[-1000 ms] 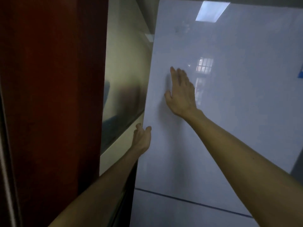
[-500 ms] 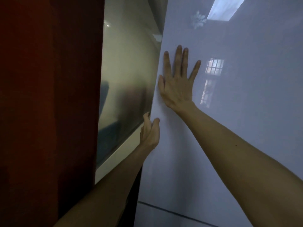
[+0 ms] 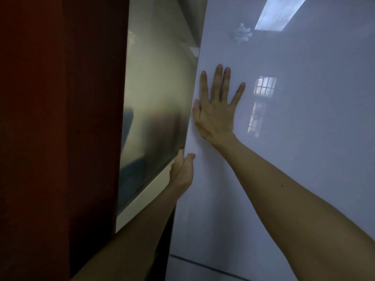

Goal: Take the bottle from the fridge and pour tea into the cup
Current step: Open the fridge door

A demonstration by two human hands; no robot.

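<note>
The glossy white fridge door (image 3: 294, 149) fills the right half of the view and looks closed. My right hand (image 3: 216, 112) lies flat against it near its left edge, fingers straight and spread. Lower down, my left hand (image 3: 182, 171) grips that left edge, fingers hooked behind it and thumb on the front. The bottle and the cup are not in view.
A dark red panel (image 3: 60, 118) stands close on the left. Between it and the door runs the fridge's reflective metallic side (image 3: 156, 118). A seam (image 3: 203, 264) near the bottom marks off a lower door.
The view has come closer to the fridge. My right hand has slid up and spread its fingers on the door. My left hand keeps its grip on the edge.
</note>
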